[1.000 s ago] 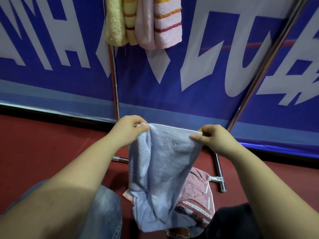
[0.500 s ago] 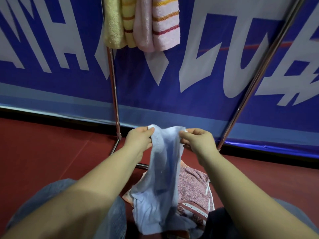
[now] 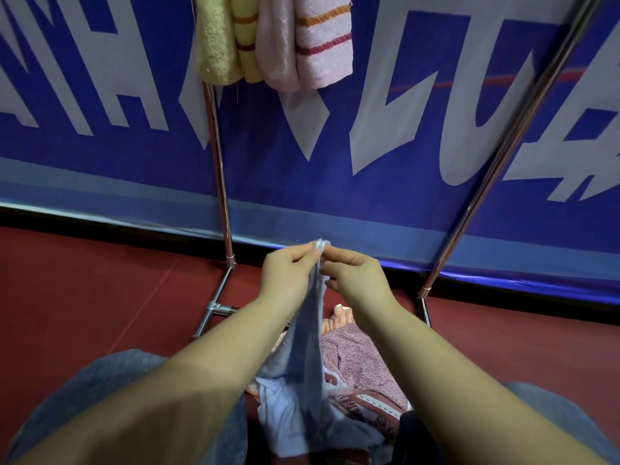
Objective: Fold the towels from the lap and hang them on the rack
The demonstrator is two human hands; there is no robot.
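Observation:
A light blue towel (image 3: 303, 357) hangs folded lengthwise from my two hands, its lower end bunched in my lap. My left hand (image 3: 288, 275) and my right hand (image 3: 352, 280) meet at its top corners and pinch them together. Under it in my lap lie a pink-mauve patterned towel (image 3: 359, 360) and a bit of orange cloth (image 3: 339, 317). The metal rack has a left upright (image 3: 218, 156) and a slanting right upright (image 3: 503, 146). A yellow towel (image 3: 214, 41) and a pink striped towel (image 3: 312, 41) hang from its top.
A blue banner with white letters (image 3: 402, 179) stands right behind the rack. The rack's foot bar (image 3: 214, 310) rests on the dark red floor (image 3: 84, 290). My knees in blue jeans (image 3: 110, 391) fill the lower corners.
My hands have come together, bringing the blue towel's two top corners to meet. The towel went from spread flat to folded in half lengthwise.

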